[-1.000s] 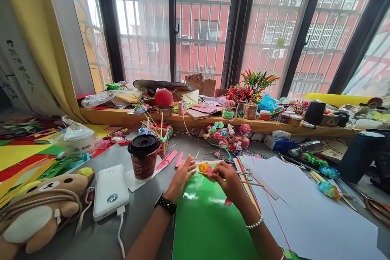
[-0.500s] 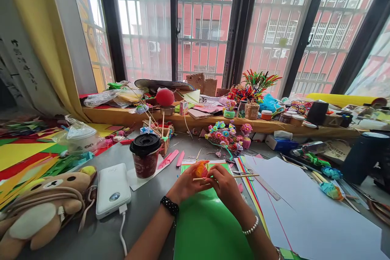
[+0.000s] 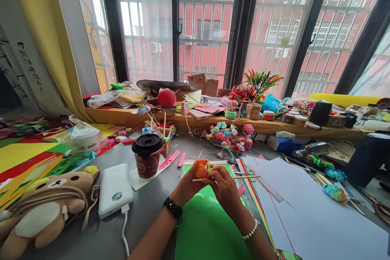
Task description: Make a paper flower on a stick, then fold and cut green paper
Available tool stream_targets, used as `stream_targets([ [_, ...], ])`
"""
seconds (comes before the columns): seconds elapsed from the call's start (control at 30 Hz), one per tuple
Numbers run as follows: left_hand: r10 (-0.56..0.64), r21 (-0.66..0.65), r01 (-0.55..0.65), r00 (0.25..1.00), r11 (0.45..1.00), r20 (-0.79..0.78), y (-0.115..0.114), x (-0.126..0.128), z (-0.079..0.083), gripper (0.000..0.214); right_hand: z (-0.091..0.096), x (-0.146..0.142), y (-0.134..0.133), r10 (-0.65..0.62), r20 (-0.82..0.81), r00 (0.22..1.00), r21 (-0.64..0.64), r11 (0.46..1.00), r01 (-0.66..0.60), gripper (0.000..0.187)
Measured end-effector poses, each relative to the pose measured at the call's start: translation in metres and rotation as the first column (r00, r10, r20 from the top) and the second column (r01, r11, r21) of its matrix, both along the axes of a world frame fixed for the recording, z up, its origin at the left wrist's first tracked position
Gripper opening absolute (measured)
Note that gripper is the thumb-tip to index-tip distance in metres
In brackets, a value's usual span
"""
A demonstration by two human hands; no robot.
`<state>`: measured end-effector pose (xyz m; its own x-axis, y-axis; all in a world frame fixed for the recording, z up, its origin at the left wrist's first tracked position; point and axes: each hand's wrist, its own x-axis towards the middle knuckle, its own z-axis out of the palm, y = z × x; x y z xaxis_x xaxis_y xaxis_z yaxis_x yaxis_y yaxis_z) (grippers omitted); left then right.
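Note:
My left hand [image 3: 189, 183] is closed around an orange paper flower [image 3: 201, 168] with some yellow-green at its right side. My right hand [image 3: 226, 185] pinches close against the flower's right edge, fingertips touching or nearly touching it. A thin wooden stick [image 3: 245, 177] lies crosswise through my right hand, its left end showing below the flower; whether it joins the flower is hidden. Both hands hover over a shiny green sheet pack [image 3: 210, 223] on the grey table.
Left of my hands stand a lidded paper cup [image 3: 147, 156], a white power bank [image 3: 115, 190] with a cable, and a plush bear [image 3: 51, 207]. Pink paper strips [image 3: 170, 159] lie behind. White sheets [image 3: 317, 207] with a ruler [image 3: 269, 189] cover the right. Small colourful flowers [image 3: 227, 136] sit further back.
The hands stay at the flower with small finger shifts; the right fingers now bend over its right side. The whole view has shifted slightly.

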<state>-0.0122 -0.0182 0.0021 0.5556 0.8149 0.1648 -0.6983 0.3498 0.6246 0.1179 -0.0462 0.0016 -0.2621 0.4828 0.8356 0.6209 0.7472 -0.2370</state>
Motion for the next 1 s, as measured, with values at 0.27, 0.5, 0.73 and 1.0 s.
stream_targets([
  [0.27, 0.053, -0.008, -0.053, 0.998, 0.999, -0.043, -0.0031, -0.0012, 0.0032, 0.015, -0.0040, -0.0025, 0.0001, -0.015, 0.015, 1.000, 0.014, 1.000, 0.015, 0.018],
  [0.5, 0.062, 0.024, -0.061, 0.997, 0.998, -0.050, -0.0018, -0.0021, 0.0017, 0.015, -0.0039, -0.0047, -0.0013, -0.033, 0.011, 0.999, 0.056, 0.998, 0.032, 0.017],
  [0.73, 0.061, 0.046, -0.058, 0.996, 0.997, -0.066, -0.0015, -0.0036, 0.0010, 0.014, -0.0037, -0.0059, -0.0029, -0.050, 0.017, 0.999, 0.079, 0.996, 0.049, 0.020],
  [1.0, 0.056, 0.042, -0.053, 0.996, 0.998, -0.072, -0.0055, -0.0026, 0.0067, 0.013, -0.0053, -0.0056, -0.0033, -0.066, 0.009, 0.998, 0.044, 0.997, 0.065, 0.018],
])
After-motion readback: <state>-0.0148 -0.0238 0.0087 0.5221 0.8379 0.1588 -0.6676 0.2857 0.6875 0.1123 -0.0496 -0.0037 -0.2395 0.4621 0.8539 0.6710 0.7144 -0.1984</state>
